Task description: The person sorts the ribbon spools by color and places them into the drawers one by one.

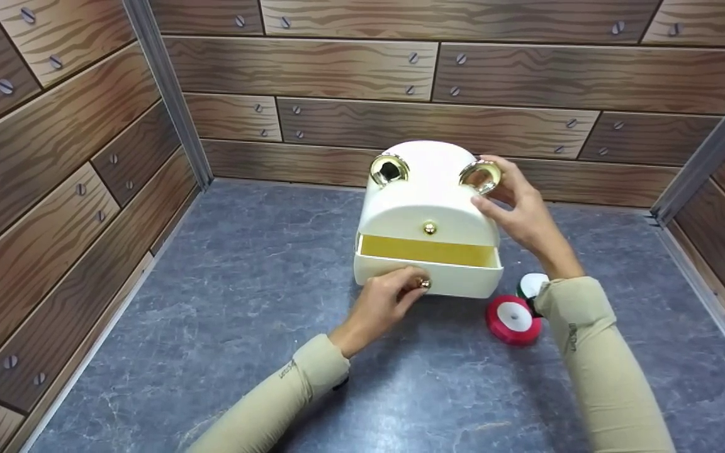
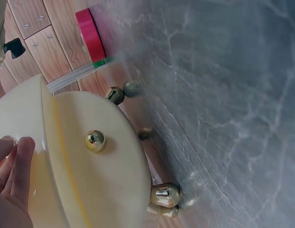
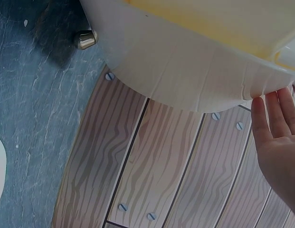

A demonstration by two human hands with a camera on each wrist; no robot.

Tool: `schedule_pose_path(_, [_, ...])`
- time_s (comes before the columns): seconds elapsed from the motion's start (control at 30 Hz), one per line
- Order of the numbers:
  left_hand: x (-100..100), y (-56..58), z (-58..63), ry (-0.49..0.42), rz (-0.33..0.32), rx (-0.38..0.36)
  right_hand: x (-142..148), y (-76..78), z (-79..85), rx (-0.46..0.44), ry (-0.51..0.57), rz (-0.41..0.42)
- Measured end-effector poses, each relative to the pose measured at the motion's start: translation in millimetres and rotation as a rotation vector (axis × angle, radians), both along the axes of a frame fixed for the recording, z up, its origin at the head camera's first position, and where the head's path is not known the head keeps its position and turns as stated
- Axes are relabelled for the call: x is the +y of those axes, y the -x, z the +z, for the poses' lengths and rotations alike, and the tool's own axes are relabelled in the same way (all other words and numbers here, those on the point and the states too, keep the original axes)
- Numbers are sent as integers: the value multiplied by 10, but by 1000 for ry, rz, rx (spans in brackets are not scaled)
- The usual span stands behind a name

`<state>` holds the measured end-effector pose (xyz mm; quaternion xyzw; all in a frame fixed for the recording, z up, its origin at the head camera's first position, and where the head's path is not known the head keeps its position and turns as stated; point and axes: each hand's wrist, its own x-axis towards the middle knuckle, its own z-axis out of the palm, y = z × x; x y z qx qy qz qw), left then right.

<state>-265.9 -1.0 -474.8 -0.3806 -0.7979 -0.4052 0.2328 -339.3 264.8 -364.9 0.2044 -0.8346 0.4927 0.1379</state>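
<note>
A cream drawer box [image 1: 435, 189] with two gold ring-shaped pieces [image 1: 388, 170] on top stands on the table. One drawer [image 1: 394, 274] is pulled out, showing a yellow inside [image 1: 428, 251]. My left hand [image 1: 384, 299] pinches the gold knob [image 1: 425, 283] on that drawer's front. My right hand [image 1: 523, 211] grips the box's right side, beside the right gold ring [image 1: 480, 177]; its thumb is at the front and its fingertips touch the wall. Another gold knob [image 1: 429, 228] sits on the arched front above the drawer. In the left wrist view, a curved panel [image 2: 114, 166] bears a gold knob [image 2: 95, 141].
Right of the box, a red ribbon spool [image 1: 502, 327] lies beside a white and green spool [image 1: 531, 284], partly hidden by the right wrist. Gold feet [image 2: 165, 194] hold the box off the dark marbled tabletop [image 1: 262, 251]. Wood-patterned walls [image 1: 350, 69] enclose the back and sides.
</note>
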Motion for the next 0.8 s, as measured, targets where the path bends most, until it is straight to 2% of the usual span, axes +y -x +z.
schedule_pose_path(0.37, [-20,-116,-16,7,-19,13,-11,4,-4,4,33,16])
schedule_pose_path(0.8, [-7,-287,-13,22,-18,20,0,-6,-5,-7,-1,-8])
